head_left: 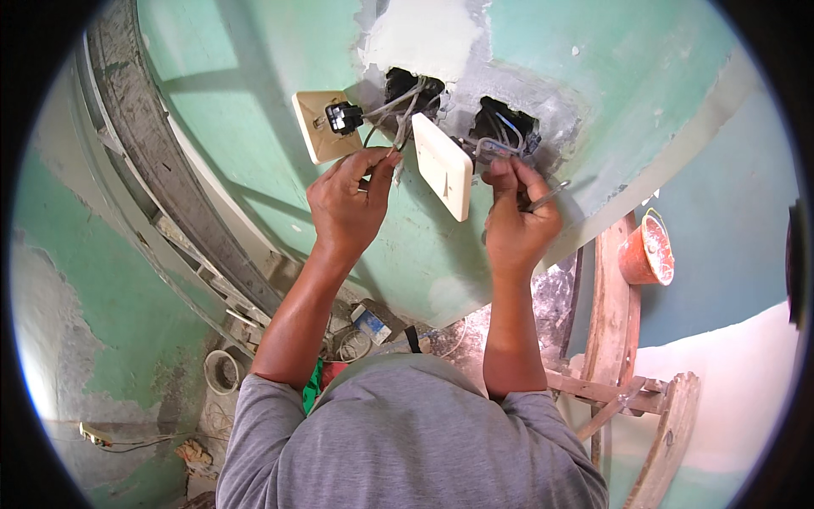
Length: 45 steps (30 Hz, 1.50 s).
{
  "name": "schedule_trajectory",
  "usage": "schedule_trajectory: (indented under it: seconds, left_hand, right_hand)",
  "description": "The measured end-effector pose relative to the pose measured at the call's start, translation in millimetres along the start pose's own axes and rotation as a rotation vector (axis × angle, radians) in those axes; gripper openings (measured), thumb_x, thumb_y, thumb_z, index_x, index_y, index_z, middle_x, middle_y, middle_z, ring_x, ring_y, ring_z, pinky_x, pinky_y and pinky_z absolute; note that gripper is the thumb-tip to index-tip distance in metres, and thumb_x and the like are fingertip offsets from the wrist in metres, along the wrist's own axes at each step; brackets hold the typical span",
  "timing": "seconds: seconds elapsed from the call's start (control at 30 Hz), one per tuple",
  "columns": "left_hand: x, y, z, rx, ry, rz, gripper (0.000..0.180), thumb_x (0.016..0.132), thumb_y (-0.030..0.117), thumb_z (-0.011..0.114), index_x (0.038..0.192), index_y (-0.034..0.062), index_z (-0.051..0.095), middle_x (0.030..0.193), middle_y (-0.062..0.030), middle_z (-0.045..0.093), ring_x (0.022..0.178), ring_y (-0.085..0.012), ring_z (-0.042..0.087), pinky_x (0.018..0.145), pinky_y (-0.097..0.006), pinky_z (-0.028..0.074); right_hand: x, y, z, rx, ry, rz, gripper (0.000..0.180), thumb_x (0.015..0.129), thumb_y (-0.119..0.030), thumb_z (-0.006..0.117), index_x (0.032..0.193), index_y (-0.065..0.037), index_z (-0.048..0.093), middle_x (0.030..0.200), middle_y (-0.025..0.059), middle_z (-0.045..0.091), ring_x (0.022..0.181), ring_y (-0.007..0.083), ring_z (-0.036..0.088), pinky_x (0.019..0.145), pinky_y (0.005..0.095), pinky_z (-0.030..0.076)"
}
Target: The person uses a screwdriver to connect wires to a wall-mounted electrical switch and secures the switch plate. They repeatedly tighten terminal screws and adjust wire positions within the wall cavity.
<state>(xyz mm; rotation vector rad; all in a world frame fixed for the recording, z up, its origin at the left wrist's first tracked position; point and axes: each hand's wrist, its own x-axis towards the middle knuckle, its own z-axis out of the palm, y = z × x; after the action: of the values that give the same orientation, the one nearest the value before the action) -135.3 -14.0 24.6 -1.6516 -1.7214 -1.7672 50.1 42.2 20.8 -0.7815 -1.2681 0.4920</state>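
My left hand [349,202] pinches the end of an electrical wire [401,136] that hangs from the left wall box hole [414,85]. Beside it dangles a cream wall plate [320,127], turned to show its back with a black socket module [343,118]. A cream switch plate [443,168] hangs between my hands, its front toward me. My right hand [523,222] is closed around a thin metal-tipped tool [549,196], perhaps a screwdriver. Its fingertips are at the wires [500,146] of the right wall box hole [506,123]; whether they grip one is hard to see.
Rough grey plaster surrounds both holes in the green wall [585,93]. An orange bucket [649,250] is at the right, near wooden beams [610,297]. Lower left are a round pale container [224,372], a blue-and-white box [371,325] and a coil of wire [354,345].
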Motion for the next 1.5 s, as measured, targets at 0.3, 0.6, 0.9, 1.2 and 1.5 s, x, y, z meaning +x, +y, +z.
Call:
schedule_trajectory:
  seconds: [0.3, 0.6, 0.9, 1.2, 1.5]
  left_hand:
    - [-6.2, 5.8, -6.2, -0.245, -0.125, -0.269, 0.020, 0.100, 0.015, 0.075, 0.109, -0.0027, 0.078, 0.092, -0.0071, 0.080, 0.091, -0.0124, 0.076, 0.080, -0.026, 0.059]
    - [-6.9, 0.6, 12.1, -0.524, -0.019, -0.393, 0.019, 0.101, 0.010, 0.073, 0.112, -0.0058, 0.076, 0.094, -0.0074, 0.079, 0.089, -0.0113, 0.074, 0.082, -0.026, 0.059]
    - [-11.8, -17.1, 21.1, -0.439, -0.003, -0.221, 0.020, 0.103, 0.007, 0.069, 0.119, -0.0063, 0.071, 0.100, -0.0102, 0.079, 0.094, -0.0168, 0.076, 0.077, -0.029, 0.060]
    - [-7.6, -4.2, 28.7, -0.477, 0.076, -0.281, 0.015, 0.102, 0.006, 0.070, 0.111, -0.0057, 0.074, 0.093, -0.0084, 0.080, 0.090, -0.0117, 0.075, 0.082, -0.026, 0.058]
    - [-2.6, 2.4, 33.4, -0.528, 0.119, -0.244, 0.017, 0.103, 0.000, 0.065, 0.117, -0.0103, 0.068, 0.099, -0.0125, 0.079, 0.093, -0.0155, 0.075, 0.086, -0.029, 0.060]
  right_hand:
    - [0.2, -19.1, -7.9, 0.284, -0.082, 0.294, 0.024, 0.099, -0.011, 0.075, 0.115, 0.007, 0.074, 0.081, 0.0085, 0.078, 0.062, 0.0048, 0.064, 0.055, 0.0211, 0.048]
    - [-5.6, 11.4, 1.1, 0.024, -0.070, -0.013, 0.024, 0.094, -0.006, 0.079, 0.116, 0.001, 0.076, 0.084, 0.0070, 0.079, 0.055, 0.0022, 0.051, 0.051, 0.0234, 0.041]
    - [3.6, -2.6, 6.2, -0.032, -0.134, -0.176, 0.022, 0.098, -0.005, 0.072, 0.119, -0.002, 0.076, 0.088, 0.0101, 0.079, 0.064, 0.0116, 0.070, 0.060, 0.0271, 0.052]
    - [5.4, -19.7, 0.6, -0.154, -0.205, -0.014, 0.010, 0.101, -0.007, 0.068, 0.106, 0.001, 0.073, 0.083, 0.0106, 0.077, 0.069, 0.0165, 0.075, 0.062, 0.0300, 0.056]
    - [5.4, -0.5, -0.5, -0.084, -0.221, -0.231, 0.015, 0.103, -0.015, 0.066, 0.102, 0.000, 0.069, 0.070, 0.0104, 0.069, 0.053, 0.0169, 0.068, 0.049, 0.0318, 0.050]
